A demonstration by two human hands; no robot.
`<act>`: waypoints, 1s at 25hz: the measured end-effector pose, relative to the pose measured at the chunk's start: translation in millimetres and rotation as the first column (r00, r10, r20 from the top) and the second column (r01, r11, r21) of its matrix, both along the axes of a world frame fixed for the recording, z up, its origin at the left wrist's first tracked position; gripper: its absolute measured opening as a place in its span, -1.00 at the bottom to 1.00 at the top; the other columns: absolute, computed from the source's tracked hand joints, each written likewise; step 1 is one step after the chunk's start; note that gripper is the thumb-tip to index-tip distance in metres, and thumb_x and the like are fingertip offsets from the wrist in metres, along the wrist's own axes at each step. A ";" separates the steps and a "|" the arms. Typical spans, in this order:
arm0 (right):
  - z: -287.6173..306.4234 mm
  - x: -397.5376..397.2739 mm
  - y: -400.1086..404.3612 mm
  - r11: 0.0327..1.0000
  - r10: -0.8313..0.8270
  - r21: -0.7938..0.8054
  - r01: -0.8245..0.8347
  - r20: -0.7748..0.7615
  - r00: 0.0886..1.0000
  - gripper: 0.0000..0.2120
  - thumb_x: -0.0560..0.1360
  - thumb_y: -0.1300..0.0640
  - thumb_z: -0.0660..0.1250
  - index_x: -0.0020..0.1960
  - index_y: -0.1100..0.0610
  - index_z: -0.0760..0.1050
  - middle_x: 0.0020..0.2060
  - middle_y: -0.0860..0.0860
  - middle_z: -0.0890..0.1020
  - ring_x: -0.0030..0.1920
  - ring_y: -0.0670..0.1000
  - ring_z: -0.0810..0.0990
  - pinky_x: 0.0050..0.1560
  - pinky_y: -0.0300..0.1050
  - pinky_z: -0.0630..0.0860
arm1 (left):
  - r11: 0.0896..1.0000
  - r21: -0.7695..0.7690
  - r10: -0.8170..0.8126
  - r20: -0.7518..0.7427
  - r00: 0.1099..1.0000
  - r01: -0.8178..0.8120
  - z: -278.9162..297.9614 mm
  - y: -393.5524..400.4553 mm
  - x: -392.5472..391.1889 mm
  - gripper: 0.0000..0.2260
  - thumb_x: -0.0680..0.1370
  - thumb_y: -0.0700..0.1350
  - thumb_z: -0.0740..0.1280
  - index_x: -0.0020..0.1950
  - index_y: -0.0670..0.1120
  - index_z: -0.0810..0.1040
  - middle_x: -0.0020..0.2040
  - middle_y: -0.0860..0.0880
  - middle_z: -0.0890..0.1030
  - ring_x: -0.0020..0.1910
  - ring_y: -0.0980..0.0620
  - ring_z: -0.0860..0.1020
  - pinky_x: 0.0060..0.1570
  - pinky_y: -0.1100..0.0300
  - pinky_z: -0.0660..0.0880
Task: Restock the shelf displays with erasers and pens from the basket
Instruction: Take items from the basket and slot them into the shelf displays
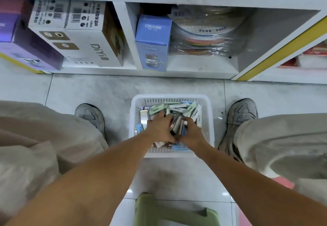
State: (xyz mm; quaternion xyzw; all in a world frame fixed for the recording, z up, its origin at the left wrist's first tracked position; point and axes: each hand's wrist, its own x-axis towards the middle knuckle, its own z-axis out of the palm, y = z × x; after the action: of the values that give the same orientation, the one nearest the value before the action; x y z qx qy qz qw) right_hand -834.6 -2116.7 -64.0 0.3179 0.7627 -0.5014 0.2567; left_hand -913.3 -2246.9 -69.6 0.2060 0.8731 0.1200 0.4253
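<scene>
- I am reaching both arms down into the white basket [211,119], which is sitting on the tiled floor [109,91] between my two grey shoes [91,115].
- My left hand [160,128] is curling over a bundle of small packs [177,125] in the middle of the basket, fingers bent around its left side.
- My right hand [190,133] is pressing against the same bundle from the right, fingers wrapped around it, so both hands are clasping it between them.
- Loose erasers [178,108] in pale green and white sleeves are lying heaped toward the basket's far edge and far right corner.
- A blue eraser [183,147] is lying at the basket's near edge, just under my right wrist.
- I cannot tell whether any pens are in the bundle.
- The lowest shelf [194,71] is standing beyond the basket, holding a blue CRUHRE box [153,43] by its divider and a white DiYi box [85,49] in the left compartment.
- A green stool [169,209] is sitting under me at the near edge of view.
</scene>
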 end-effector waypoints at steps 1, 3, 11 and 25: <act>0.8 -2.6 -2.8 1.000 -0.018 -0.026 0.018 0.005 1.000 -0.30 0.35 0.31 0.53 0.40 0.05 0.34 0.13 0.02 0.59 0.12 0.05 0.57 -0.06 -0.22 0.52 | 1.000 -0.006 0.007 0.021 1.000 -0.007 0.7 -0.7 -4.3 -0.27 0.16 0.19 0.55 0.27 0.07 0.42 0.17 -0.01 0.35 0.24 -0.02 0.35 0.23 -0.12 0.38; 2.9 -6.5 -3.0 0.999 -0.047 -0.017 0.048 0.030 0.998 -0.35 0.37 0.31 0.49 0.39 0.04 0.36 0.12 0.06 0.61 0.09 0.07 0.58 0.04 -0.04 0.57 | 1.000 -0.031 -0.003 0.007 1.000 0.003 5.8 -0.5 -12.8 -0.65 0.24 0.08 0.51 -0.06 0.04 0.50 -0.02 0.02 0.43 0.06 -0.01 0.46 0.18 -0.16 0.40; 3.4 -5.5 12.3 0.955 -0.028 0.298 -0.003 0.101 0.994 -0.85 0.52 0.24 0.29 0.05 0.13 0.37 -0.11 0.04 0.54 -0.14 0.09 0.53 -0.30 -0.13 0.45 | 0.934 -0.289 -0.261 -0.141 0.955 0.212 14.1 12.2 -13.0 -0.58 0.33 0.10 0.49 0.11 -0.03 0.55 0.26 -0.13 0.37 0.33 -0.18 0.31 0.28 -0.21 0.26; 3.0 -12.8 -1.4 0.673 -0.686 -0.163 0.722 0.226 0.691 -0.44 0.34 0.41 0.32 0.28 0.12 0.29 0.06 0.19 0.57 0.05 0.26 0.63 0.02 0.33 0.62 | 0.954 -0.127 -0.299 -0.294 0.908 0.273 -6.0 45.5 -0.1 -0.41 0.46 0.02 0.40 0.41 -0.13 0.29 0.35 -0.26 0.28 0.36 -0.25 0.27 0.25 -0.19 0.35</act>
State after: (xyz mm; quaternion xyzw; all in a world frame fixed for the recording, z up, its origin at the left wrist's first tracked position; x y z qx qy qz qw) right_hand -847.4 -2118.1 -61.0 0.5901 0.4935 -0.6247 0.1344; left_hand -913.4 -2201.3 -75.6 0.3302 0.8935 -0.0136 0.3040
